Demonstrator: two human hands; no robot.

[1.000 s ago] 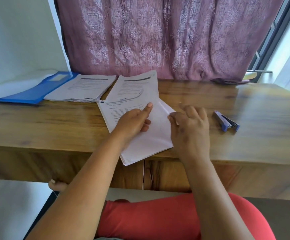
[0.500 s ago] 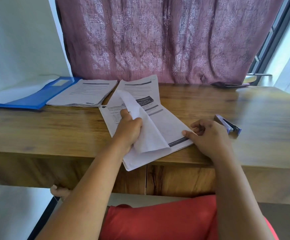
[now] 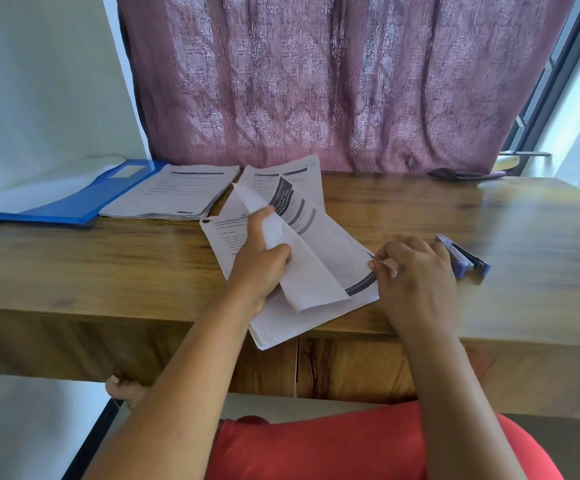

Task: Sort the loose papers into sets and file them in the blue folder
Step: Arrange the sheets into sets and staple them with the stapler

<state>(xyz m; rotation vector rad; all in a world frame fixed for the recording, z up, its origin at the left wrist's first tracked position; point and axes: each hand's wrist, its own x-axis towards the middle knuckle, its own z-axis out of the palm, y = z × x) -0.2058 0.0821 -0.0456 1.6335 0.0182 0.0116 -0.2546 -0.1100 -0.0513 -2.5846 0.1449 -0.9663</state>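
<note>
Your left hand [image 3: 260, 261] grips a lifted sheet [image 3: 302, 268], folded up and back off the stack [image 3: 316, 306] in front of you. Your right hand [image 3: 416, 271] pinches the stack's right edge where a dark band is printed. The folder [image 3: 70, 206] lies open at the far left of the desk [image 3: 108, 268], with a second pile [image 3: 174, 195] just beside it and more pages [image 3: 281, 178] behind the stack.

The stack hangs over the desk's near edge. Lift your right hand while the left pulls, and I judge the lower pages could slide off toward your lap. The raised sheet is bent sharply, so a tight grip may crease it. The stapler [image 3: 465, 261] sits just behind your right hand, and a sweep of the wrist could knock it.

Your left thumb is hidden under the sheet. The print is too blurred to read, so I cannot tell which set each page belongs to. The folder's left part is cut off.
</note>
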